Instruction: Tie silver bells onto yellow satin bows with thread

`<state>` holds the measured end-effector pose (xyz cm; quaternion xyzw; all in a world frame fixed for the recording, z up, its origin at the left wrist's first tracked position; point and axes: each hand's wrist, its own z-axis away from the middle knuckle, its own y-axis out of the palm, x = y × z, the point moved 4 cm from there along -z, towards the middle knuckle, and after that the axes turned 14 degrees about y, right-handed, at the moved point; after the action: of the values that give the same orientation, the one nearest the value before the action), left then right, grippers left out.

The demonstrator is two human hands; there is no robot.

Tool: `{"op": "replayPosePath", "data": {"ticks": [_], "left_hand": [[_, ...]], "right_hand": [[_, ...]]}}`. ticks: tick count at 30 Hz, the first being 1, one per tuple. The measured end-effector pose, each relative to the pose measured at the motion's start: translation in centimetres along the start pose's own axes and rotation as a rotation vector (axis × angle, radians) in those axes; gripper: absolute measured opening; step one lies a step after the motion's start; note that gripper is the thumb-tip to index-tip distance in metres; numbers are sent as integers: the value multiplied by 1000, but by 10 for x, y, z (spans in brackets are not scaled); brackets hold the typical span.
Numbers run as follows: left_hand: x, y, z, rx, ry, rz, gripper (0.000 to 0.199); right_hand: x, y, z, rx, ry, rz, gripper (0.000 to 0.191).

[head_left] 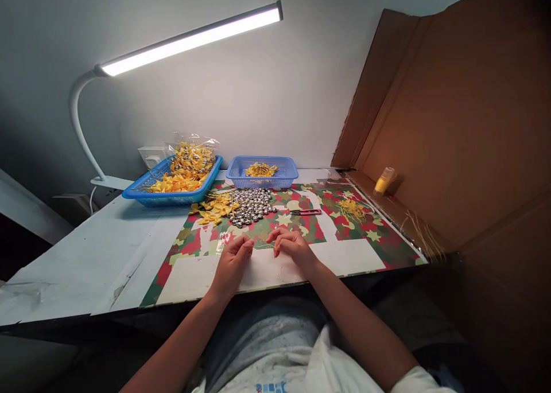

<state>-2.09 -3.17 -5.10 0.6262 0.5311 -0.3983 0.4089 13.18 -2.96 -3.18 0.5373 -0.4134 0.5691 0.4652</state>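
The left hand [233, 261] is closing its fingers narrowly, thumb tip against forefinger, and appears to be pinching a thin strand [264, 245]. The right hand [298, 252] is curling its fingers at the other side of the strand; whether they are gripping it or only guiding it, the view is not showing. The strand is spanning the gap between both sets of fingers, just above the near part of the tabletop [107, 249].

Good technique is depending on steady, light tension: the left fingers are best serving as the fixed anchor, while the right fingers are doing the fine shaping close to the pinch. Excess slack is risking a twist or a slip; a hard pull is risking a kink — the strand is looking very fine. Resting the wrists near the tabletop edge is helping to steady both hands.

Beyond the fingers, silver bells [253, 205] are lying in a pile, with yellow bows [212, 214] touching it on the left. Small snips [306, 212] are lying beyond the right fingers, and loose yellow cords [350, 209] are lying farther right — both well apart from the strand, so neither is snagging it. The lamp [193, 42] is lighting the area from above and beyond the fingers.
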Motion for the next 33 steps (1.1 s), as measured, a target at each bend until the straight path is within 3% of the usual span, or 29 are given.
{"op": "replayPosePath", "data": {"ticks": [9,16,33], "left_hand": [[-2,0,1,-33,-18,0,33],[-2,-1,0,-39,0,11,33],[0,-2,0,-87,-6,130,34]], "right_hand": [[3,3,5,74,-19,44,35],[1,3,3,88,-58,58,24],[-1,2,2,127,-39,-30,26]]}}
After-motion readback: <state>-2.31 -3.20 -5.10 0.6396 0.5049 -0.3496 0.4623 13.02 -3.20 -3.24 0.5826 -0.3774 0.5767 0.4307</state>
